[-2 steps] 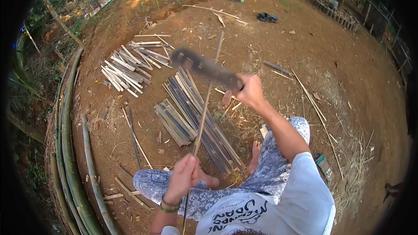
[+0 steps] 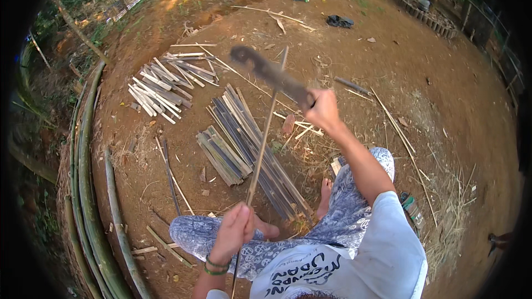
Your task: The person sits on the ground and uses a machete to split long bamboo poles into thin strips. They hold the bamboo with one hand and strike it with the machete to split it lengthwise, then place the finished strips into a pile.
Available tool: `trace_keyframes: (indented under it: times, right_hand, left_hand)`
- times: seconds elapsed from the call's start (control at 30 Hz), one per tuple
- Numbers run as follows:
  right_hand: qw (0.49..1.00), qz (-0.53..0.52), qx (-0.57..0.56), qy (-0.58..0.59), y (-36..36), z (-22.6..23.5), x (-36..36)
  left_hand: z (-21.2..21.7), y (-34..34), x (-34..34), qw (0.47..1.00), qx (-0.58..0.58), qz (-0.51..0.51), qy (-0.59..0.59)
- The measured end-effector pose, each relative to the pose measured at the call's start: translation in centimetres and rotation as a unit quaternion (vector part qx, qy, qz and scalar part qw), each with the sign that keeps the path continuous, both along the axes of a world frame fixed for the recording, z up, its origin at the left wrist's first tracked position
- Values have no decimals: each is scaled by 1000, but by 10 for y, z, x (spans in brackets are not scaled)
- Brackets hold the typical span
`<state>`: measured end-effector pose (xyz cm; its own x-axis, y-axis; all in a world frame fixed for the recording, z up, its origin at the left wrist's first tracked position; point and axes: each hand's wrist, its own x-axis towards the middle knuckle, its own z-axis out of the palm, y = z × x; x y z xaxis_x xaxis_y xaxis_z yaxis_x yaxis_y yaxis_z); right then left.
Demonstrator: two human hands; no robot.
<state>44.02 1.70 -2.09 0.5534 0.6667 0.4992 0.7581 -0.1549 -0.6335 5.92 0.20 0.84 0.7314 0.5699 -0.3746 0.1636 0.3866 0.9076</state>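
Note:
My left hand (image 2: 234, 232) is closed around the lower part of a long, thin bamboo strip (image 2: 261, 149), which slants up and away from me. In my right hand (image 2: 322, 112) is the handle of a dark, wide-bladed machete (image 2: 271, 72), slightly blurred by motion. Its blade reaches left across the upper part of the strip; whether the two touch I cannot tell. Below them, a bundle of long dark and pale bamboo slats (image 2: 260, 158) lies on the ground between my legs, with a shorter stack of slats (image 2: 224, 156) beside it on the left.
A heap of short split pieces (image 2: 166, 83) lies far left. Long green bamboo poles (image 2: 88, 188) run along the left side. Thin strips (image 2: 393, 122) and shavings (image 2: 449, 216) are scattered to the right. A black plastic bag (image 2: 339, 21) rests farther off on the dirt.
The machete has shifted a little to the right and its blade tip has risen, uncovering a thin strip on the ground. The held strip's top has tilted slightly right.

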Motion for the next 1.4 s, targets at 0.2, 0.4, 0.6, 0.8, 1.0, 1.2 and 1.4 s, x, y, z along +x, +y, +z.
trace_keyframes:
  times: [0.2,0.4,0.6,0.8,1.0,1.2,1.4]
  right_hand:
    - [995,28,22,-89,-4,-6,-6]
    - [996,61,57,-26,6,-18,1]
    - [988,-78,65,119,2,-1,42]
    - [993,90,54,51,-1,-2,-22]
    - [978,177,10,-109,-4,2,-69]
    - [942,261,37,-209,-9,-3,-92]
    - [961,154,31,-228,-2,-6,-67]
  left_hand:
    - [-14,2,-4,999,-49,0,-24]
    - [-3,-4,-22,995,-98,-20,-3]
    - [-21,-13,-51,998,-23,54,3]
    - [-21,18,-3,991,-49,109,-53]
    - [-20,30,21,990,-63,96,-83]
    - [-32,27,36,988,18,149,-25]
    - [-23,0,35,978,151,146,16]
